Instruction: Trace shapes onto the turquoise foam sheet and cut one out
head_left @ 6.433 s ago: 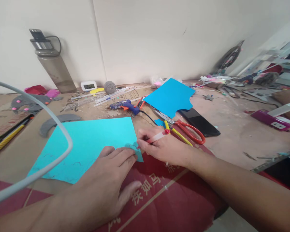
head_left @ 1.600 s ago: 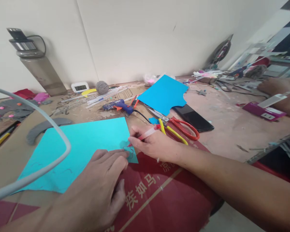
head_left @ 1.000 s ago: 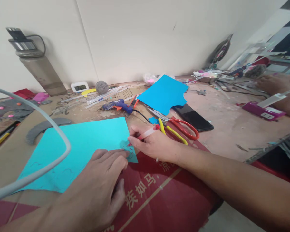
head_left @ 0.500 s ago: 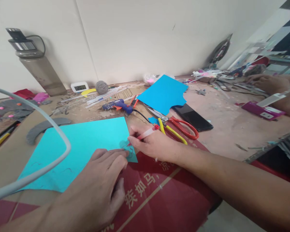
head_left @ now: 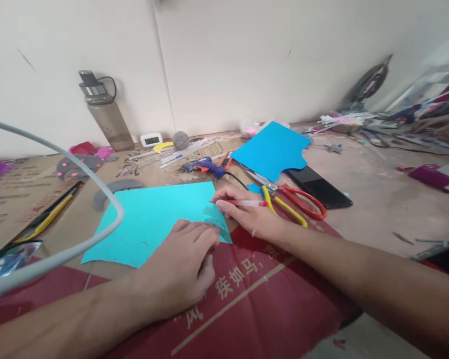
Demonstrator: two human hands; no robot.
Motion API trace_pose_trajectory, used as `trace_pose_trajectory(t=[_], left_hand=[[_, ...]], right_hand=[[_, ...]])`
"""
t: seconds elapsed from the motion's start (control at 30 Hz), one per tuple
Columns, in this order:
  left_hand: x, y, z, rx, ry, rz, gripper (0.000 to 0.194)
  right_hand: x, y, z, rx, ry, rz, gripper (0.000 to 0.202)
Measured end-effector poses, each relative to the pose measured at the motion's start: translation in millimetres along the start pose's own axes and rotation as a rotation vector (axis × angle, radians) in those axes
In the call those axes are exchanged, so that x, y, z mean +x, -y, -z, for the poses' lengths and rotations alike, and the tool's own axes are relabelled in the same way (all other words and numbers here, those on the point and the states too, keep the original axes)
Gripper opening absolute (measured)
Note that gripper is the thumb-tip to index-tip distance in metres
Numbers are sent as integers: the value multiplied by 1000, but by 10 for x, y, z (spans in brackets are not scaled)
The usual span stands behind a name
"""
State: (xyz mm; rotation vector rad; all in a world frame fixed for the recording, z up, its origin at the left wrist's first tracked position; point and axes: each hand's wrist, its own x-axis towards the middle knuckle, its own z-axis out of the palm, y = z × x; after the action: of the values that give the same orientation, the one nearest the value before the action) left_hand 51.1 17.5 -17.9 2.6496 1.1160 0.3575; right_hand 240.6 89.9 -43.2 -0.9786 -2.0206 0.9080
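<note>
My left hand (head_left: 189,262) rests palm down on the turquoise paper (head_left: 153,209), its fingertips beside a small pencil-thin curved outline (head_left: 220,224) near the sheet's right corner. The fingers partly cover that drawing. Between the thumb and fingers of my right hand (head_left: 247,212) is a pen (head_left: 249,203) with a translucent barrel and red ends. The pen lies nearly level, its tip over the paper's upper right edge; I cannot tell whether it touches. Just beyond my right hand lie scissors (head_left: 303,202) with red and yellow handles and a small blue paper scrap (head_left: 254,188).
A blue sheet (head_left: 271,149) overlaps a black phone (head_left: 318,187). Behind my hands lies a glue gun (head_left: 205,167) with its cord. A bottle (head_left: 110,122) and small clock (head_left: 151,139) stand by the wall. A white cable (head_left: 112,199) arches across the left; another person's hand (head_left: 441,129) is far right.
My right hand has drawn the pen up and away from the outline and tipped it flatter. My left hand remains on the paper. The view has swung left.
</note>
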Motion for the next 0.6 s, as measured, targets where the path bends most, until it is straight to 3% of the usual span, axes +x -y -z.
trace_pose_trajectory(t=[0.3,0.6], left_hand=[[-13,60,37,11,-129,35,22],[47,253,298,35,-132,104,21]], right_hand=[[22,-30,-26,73,-9,5,19],[30,-13,-30,94,-18,8,20]])
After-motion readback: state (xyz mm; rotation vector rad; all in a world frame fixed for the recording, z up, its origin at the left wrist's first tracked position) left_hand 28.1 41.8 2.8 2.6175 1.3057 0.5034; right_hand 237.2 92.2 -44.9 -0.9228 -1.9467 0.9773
